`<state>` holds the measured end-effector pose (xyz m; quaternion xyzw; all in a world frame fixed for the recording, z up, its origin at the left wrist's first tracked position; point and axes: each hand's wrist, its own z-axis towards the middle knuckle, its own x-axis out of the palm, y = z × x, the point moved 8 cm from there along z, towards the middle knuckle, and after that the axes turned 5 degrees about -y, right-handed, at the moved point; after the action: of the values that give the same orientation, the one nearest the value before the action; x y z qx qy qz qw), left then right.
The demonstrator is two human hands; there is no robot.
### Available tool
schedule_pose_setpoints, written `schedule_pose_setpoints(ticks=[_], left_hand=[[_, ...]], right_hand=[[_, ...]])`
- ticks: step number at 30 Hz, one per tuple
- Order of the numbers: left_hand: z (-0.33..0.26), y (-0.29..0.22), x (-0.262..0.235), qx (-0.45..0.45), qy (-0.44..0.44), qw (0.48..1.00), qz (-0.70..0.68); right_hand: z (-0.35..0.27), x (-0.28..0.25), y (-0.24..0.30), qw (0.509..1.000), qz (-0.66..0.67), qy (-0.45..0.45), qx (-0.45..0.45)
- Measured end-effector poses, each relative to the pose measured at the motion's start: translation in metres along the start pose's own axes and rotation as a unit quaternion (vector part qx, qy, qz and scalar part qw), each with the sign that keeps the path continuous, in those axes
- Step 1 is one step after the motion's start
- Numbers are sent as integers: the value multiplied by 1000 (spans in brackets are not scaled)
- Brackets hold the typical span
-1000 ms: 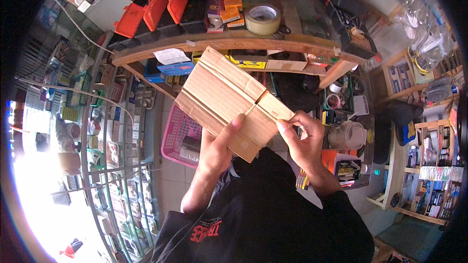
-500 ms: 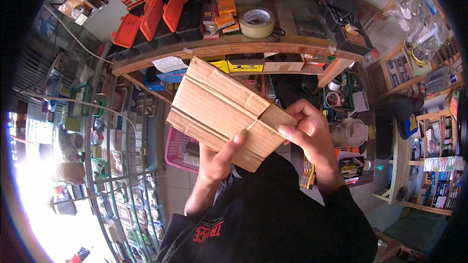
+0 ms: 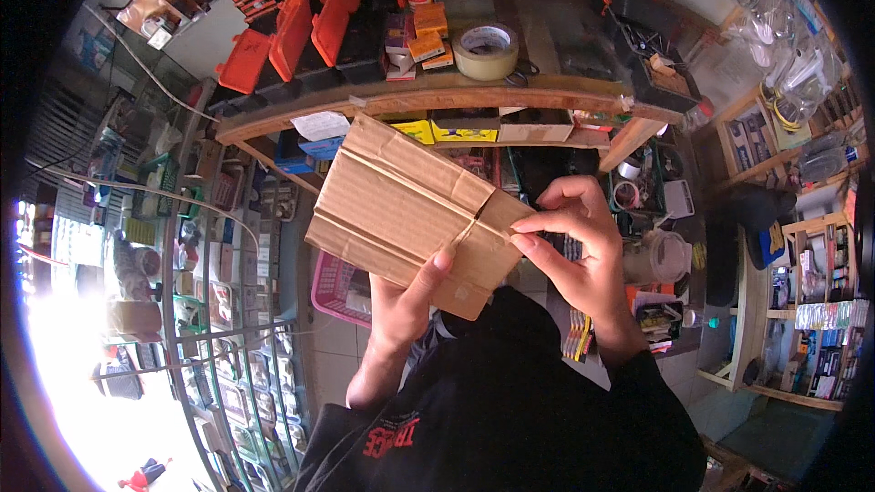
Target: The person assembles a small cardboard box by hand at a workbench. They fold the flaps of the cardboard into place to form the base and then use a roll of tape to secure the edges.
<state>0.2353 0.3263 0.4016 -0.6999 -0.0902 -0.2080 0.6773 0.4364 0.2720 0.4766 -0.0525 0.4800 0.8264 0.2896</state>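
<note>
We see tan cardboard (image 3: pixel 392 210) crossed by darker, parallel crease lines, and a black shirt (image 3: pixel 510 392) with a red print (image 3: pixel 392 438). We also see bright orange lids (image 3: pixel 291 32), small orange cartons (image 3: pixel 426 46), a cream roll of tape (image 3: pixel 488 66), a dark surface (image 3: pixel 561 41) with a brown edge (image 3: pixel 510 98), a pink basket (image 3: pixel 321 284) patterned with small holes, and pale floor tiles (image 3: pixel 335 341).

The brown cardboard piece (image 3: pixel 392 205) is flat and roughly rectangular, scored with long parallel creases and showing a small dark slit; it slants down toward the right, held up between the left hand (image 3: pixel 401 305) and right hand (image 3: pixel 579 241)
</note>
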Motion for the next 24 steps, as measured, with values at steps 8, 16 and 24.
schedule_pose_setpoints(ticks=[8,16,24], left_hand=[[2,7,-3,-8,-30,999,12],[15,24,-3,-26,-52,997,50],[24,47,-11,-35,-73,995,55]], right_hand=[[7,4,20,993,-88,-8,-81],[-1,26,0,970,-169,-97,-146],[-9,40,-36,979,-154,-102,-82]])
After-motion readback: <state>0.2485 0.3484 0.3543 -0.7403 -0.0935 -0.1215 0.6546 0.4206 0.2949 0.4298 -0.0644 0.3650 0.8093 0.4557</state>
